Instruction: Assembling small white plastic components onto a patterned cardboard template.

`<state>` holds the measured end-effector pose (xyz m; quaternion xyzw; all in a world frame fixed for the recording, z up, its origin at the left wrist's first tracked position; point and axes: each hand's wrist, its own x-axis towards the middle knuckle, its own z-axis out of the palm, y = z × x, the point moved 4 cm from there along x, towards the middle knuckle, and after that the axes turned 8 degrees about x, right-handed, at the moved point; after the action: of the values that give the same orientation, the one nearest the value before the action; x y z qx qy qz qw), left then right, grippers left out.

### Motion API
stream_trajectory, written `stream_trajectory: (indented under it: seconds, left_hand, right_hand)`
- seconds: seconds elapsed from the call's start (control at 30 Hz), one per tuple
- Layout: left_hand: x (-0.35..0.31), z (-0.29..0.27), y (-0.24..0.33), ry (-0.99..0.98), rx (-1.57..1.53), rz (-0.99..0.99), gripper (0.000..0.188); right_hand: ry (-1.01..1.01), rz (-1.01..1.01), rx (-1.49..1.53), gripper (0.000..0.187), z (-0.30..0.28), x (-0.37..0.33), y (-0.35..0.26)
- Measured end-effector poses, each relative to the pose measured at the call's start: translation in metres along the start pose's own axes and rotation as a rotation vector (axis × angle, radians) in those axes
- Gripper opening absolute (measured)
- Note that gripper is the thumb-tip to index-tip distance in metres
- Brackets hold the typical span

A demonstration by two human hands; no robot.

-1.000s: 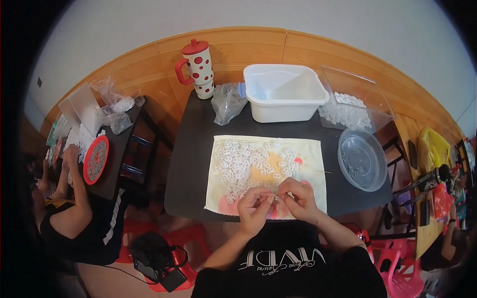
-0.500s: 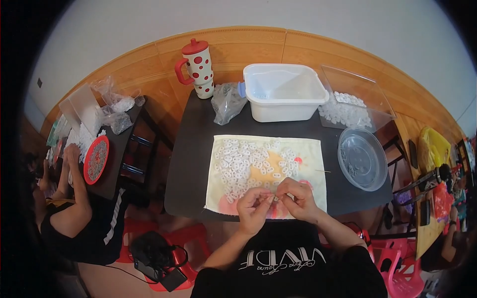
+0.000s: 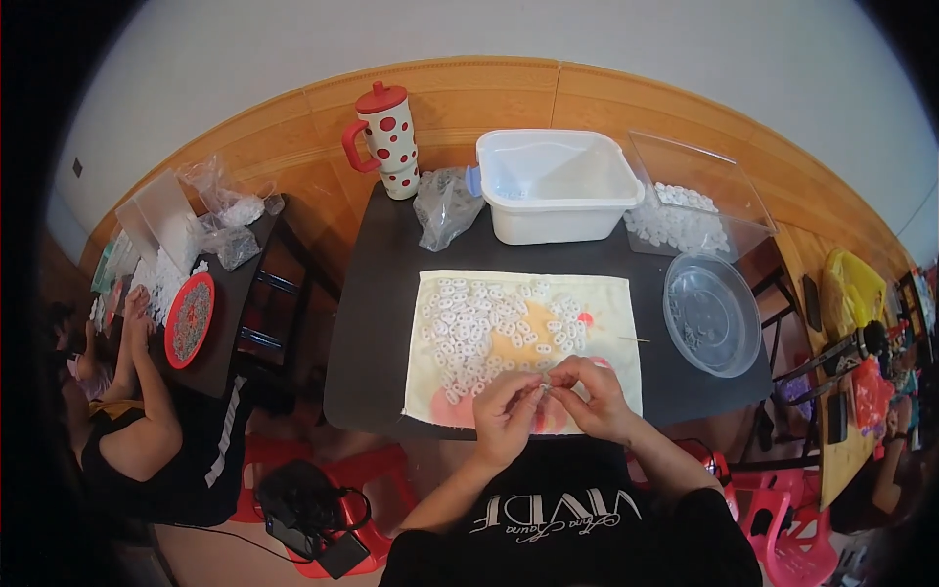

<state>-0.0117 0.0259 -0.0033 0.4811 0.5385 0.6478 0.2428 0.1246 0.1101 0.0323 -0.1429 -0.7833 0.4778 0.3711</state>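
Above the near edge of a pale yellow cloth (image 3: 611,303), my left hand (image 3: 506,413) and my right hand (image 3: 595,403) meet fingertip to fingertip. Both are closed in a pinch around one small whitish piece (image 3: 545,386), mostly covered by the fingers. Its exact kind is too small to tell. Just beyond my left hand, many small white plastic pieces with two holes (image 3: 465,328) lie spread over the cloth. To the right, a thin stick (image 3: 634,338) rests across the cloth's edge.
At the back of the dark table (image 3: 367,338) stand a spotted tumbler (image 3: 396,147), a plastic bag (image 3: 447,210), a white tub (image 3: 562,220) and a clear bin of white pieces (image 3: 675,225). A round clear container (image 3: 712,318) sits right. Another person (image 3: 142,440) works at the left table.
My right fingertips have drawn in against the left ones over the small piece. At the left table, the other person's hands have shifted. The view has tilted slightly.
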Motion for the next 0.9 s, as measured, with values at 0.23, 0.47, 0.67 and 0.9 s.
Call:
stream_trajectory:
  seconds: [0.23,0.47,0.67,0.9]
  left_hand:
    - [0.004,-0.007,0.002,0.006,0.174,0.046,0.021]
    - [0.003,-0.009,-0.008,-0.003,-0.04,-0.11,0.028]
    - [0.001,-0.009,-0.012,-0.004,-0.095,-0.169,0.027]
    - [0.001,-0.011,-0.012,0.028,-0.095,-0.167,0.027]
  right_hand:
    - [-0.077,-0.048,-0.354,0.016,-0.024,0.025,-0.001]
    - [-0.261,-0.107,-0.864,0.012,-0.007,0.052,0.008]
    - [-0.197,-0.144,-0.693,0.009,-0.009,0.046,0.009]
    - [-0.187,-0.138,-0.765,0.01,-0.025,0.017,-0.008]
